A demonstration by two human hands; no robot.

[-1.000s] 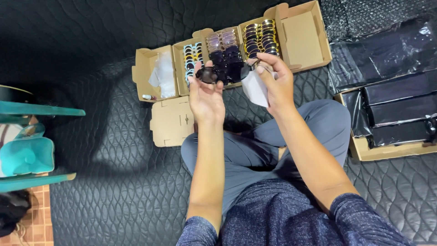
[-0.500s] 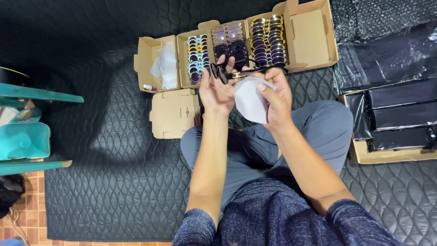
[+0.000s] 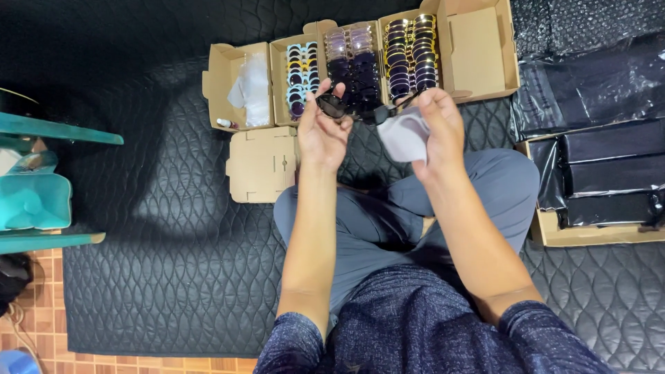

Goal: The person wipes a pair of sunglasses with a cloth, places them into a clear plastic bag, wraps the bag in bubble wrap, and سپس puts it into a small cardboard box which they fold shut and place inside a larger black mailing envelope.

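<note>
The left hand (image 3: 320, 135) is pinching a pair of dark sunglasses (image 3: 350, 109) by one end, its grip closed on the frame, while the right hand (image 3: 438, 125) is holding the other end together with a pale cloth (image 3: 404, 137) — both raised just in front of a row of open cardboard boxes (image 3: 478, 48) lying on the black quilted mat (image 3: 159, 228). Three boxes are holding stacked sunglasses (image 3: 410, 48); the leftmost is holding clear plastic bags (image 3: 251, 86). At right, a cardboard tray (image 3: 589, 237) is carrying long black cases (image 3: 609, 173).

Both hands (image 3: 377, 131) hold sunglasses (image 3: 353, 109) + cloth (image 3: 404, 136)
</note>
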